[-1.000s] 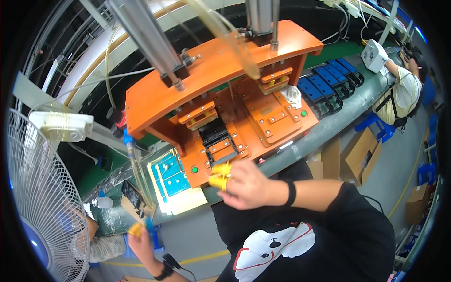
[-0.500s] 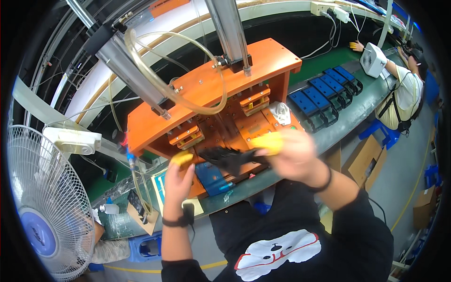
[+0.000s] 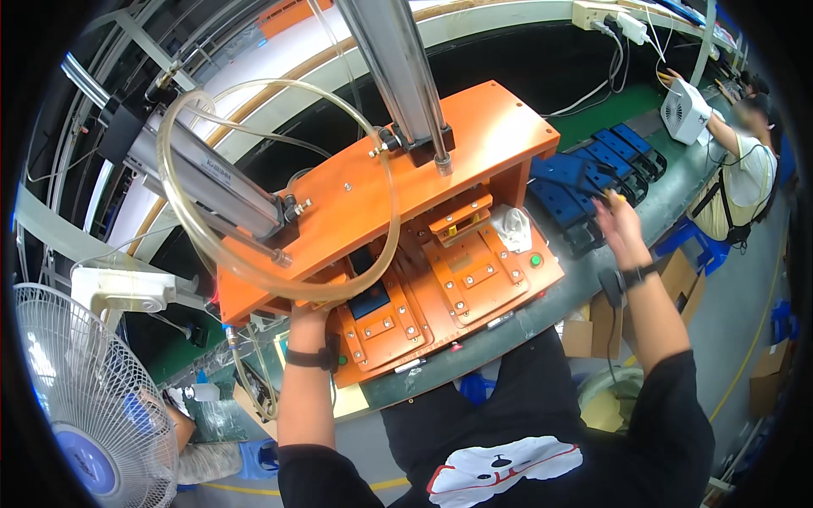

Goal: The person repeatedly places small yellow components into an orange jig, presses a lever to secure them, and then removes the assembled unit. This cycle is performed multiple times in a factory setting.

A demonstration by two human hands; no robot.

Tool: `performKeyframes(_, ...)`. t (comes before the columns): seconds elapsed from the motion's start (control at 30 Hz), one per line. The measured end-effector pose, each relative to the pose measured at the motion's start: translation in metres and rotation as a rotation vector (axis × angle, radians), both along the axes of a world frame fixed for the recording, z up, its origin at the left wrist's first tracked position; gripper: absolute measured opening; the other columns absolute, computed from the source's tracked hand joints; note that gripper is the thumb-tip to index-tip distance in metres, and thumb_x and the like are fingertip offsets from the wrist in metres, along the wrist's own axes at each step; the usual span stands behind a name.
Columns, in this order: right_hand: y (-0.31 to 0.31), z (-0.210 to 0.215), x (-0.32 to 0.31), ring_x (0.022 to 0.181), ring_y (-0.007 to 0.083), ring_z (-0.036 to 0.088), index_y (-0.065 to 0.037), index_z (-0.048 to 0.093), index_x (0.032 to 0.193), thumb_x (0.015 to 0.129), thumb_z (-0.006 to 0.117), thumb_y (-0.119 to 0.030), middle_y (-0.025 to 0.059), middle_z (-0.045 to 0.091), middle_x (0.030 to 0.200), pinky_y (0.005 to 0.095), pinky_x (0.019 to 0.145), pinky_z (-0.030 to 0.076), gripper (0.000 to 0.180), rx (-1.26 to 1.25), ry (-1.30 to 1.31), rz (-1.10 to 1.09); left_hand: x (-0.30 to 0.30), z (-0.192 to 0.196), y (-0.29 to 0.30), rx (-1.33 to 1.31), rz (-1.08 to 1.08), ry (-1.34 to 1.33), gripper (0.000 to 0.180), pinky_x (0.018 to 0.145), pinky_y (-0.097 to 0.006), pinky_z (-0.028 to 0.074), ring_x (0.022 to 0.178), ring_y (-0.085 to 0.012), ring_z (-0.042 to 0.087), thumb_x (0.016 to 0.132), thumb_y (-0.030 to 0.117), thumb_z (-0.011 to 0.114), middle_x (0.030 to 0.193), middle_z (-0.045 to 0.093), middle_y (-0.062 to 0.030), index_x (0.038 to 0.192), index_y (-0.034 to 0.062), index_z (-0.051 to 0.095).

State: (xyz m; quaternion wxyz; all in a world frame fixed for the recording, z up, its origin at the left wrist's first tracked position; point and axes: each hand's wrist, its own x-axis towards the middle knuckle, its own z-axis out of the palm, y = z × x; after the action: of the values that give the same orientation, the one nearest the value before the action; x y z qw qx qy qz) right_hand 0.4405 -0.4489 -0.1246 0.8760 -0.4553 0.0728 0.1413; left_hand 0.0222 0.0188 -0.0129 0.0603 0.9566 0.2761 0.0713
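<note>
My left hand (image 3: 310,313) reaches under the left side of the orange press (image 3: 474,144); the press and a clear hose cover its fingers. Beside it, a dark blue plate (image 3: 369,300) lies in the left fixture. My right hand (image 3: 622,224) is out to the right over the bench, its fingers drawn together at the edge of a blue-and-black part (image 3: 569,176). That part is blurred and tilted across a row of similar blue parts (image 3: 608,152) with black frames.
Two metal cylinders (image 3: 394,68) stand on the press. A crumpled white cloth (image 3: 511,230) and a green button (image 3: 535,261) are at its right front. A large fan (image 3: 93,398) is at left. Farther right, a person (image 3: 737,161) sits by a small white fan (image 3: 686,112).
Both hands were together before the press with a black piece, now out of sight. My left hand went under the press, my right out to the row. The blue plate moved from the front edge into the fixture.
</note>
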Motion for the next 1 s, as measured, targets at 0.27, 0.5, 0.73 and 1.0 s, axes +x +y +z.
performKeyframes(0.27, 0.18, -0.025, 0.092, 0.075, 0.0203, 0.074, -0.001, 0.063, 0.111, 0.104, 0.06, -0.013, 0.0125, 0.072, 0.097, 0.0278, 0.062, 0.064, 0.014, -0.369, -0.163, 0.196, -0.006, -0.005, 0.006, -0.03, -0.001, 0.016, 0.034, 0.1, -0.043, 0.054, 0.115, -0.0308, 0.068, 0.098, 0.027, 0.068, 0.12, 0.073, -0.0145, 0.125, 0.0065, 0.068)
performKeyframes(0.5, 0.221, 0.014, 0.077, 0.074, 0.0161, 0.071, -0.002, 0.066, 0.113, 0.104, 0.062, -0.02, 0.0082, 0.072, 0.095, 0.0275, 0.062, 0.061, 0.021, -0.745, -0.554, 0.551, -0.041, -0.003, -0.013, -0.084, -0.031, -0.046, 0.031, 0.096, -0.042, 0.057, 0.109, -0.0288, 0.071, 0.097, 0.027, 0.07, 0.113, 0.075, -0.0146, 0.12, 0.0058, 0.07)
performKeyframes(0.73, 0.093, 0.075, -0.005, 0.066, 0.0065, 0.06, -0.007, 0.07, 0.114, 0.104, 0.063, -0.03, 0.0006, 0.072, 0.092, 0.0209, 0.056, 0.045, 0.026, -0.901, -0.483, 0.689, -0.187, 0.039, -0.14, -0.549, -0.142, -0.42, 0.029, 0.119, -0.047, 0.041, 0.128, -0.0352, 0.065, 0.088, 0.007, 0.077, 0.127, 0.073, -0.017, 0.117, 0.0034, 0.075)
performKeyframes(1.0, -0.017, 0.081, -0.096, 0.066, 0.0034, 0.059, -0.004, 0.07, 0.113, 0.104, 0.064, -0.02, -0.0001, 0.072, 0.092, 0.0187, 0.056, 0.041, 0.019, -0.761, -0.528, 0.541, -0.401, -0.106, -0.068, -0.045, 0.67, -0.522, 0.069, 0.113, -0.048, 0.04, 0.137, -0.0437, 0.05, 0.085, 0.007, 0.077, 0.141, 0.054, -0.0297, 0.146, -0.0055, 0.048)
